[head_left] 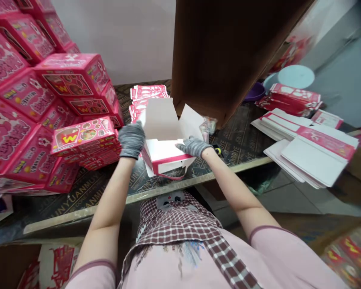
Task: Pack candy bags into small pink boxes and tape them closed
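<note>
An open pink and white carton [165,150] lies at the table's front edge, its white inside showing and its flaps raised at the back. My left hand [132,139], in a grey glove, is closed at the carton's left side; its fingertips are partly hidden by the left edge. My right hand [194,147], also gloved, rests with fingers spread on the carton's right side, reaching over the inner edge. Behind the carton lies a pile of flat pink printed pieces [147,93].
Pink boxes [75,74] are stacked high at the left, beside a pile of flatter pink packs [84,134]. A large brown carton [204,60] stands behind. Flat white and pink cartons [315,154] overhang the table edge [198,180] at the right, near a purple bowl [255,92].
</note>
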`<state>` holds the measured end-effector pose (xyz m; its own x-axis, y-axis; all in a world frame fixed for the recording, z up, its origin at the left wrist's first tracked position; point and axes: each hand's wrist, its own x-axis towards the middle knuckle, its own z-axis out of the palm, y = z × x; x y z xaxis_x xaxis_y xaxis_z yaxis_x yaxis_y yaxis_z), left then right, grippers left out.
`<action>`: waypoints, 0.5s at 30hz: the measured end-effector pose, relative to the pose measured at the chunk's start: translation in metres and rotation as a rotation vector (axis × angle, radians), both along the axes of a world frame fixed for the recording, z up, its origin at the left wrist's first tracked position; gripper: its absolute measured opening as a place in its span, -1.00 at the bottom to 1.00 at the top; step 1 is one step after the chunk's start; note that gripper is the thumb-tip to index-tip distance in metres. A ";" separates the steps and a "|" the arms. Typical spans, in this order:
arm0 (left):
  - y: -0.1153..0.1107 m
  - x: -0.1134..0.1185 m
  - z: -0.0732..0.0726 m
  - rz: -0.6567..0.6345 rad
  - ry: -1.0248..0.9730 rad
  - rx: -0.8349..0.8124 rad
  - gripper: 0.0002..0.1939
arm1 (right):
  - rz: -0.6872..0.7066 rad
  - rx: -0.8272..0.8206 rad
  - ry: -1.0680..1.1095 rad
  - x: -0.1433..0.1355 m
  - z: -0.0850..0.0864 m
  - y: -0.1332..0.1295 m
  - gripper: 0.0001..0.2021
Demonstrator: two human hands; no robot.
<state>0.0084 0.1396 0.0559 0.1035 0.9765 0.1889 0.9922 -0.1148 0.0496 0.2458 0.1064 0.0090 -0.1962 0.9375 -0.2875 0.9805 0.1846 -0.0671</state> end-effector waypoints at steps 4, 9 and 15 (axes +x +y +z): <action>-0.008 0.027 -0.044 -0.216 0.117 -0.124 -0.54 | -0.146 -0.001 -0.077 -0.020 -0.034 -0.006 -0.31; 0.001 0.022 -0.071 -0.293 0.101 -0.271 -0.41 | -0.083 0.620 0.152 0.007 -0.045 -0.012 -0.38; 0.008 0.005 -0.079 -0.253 0.037 -0.269 -0.55 | -0.318 0.699 0.941 0.055 -0.038 0.073 -0.29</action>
<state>0.0139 0.1479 -0.0231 0.3503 0.9332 -0.0800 0.9356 -0.3447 0.0761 0.3006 0.1790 -0.0291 0.2111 0.8775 0.4306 0.6100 0.2260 -0.7595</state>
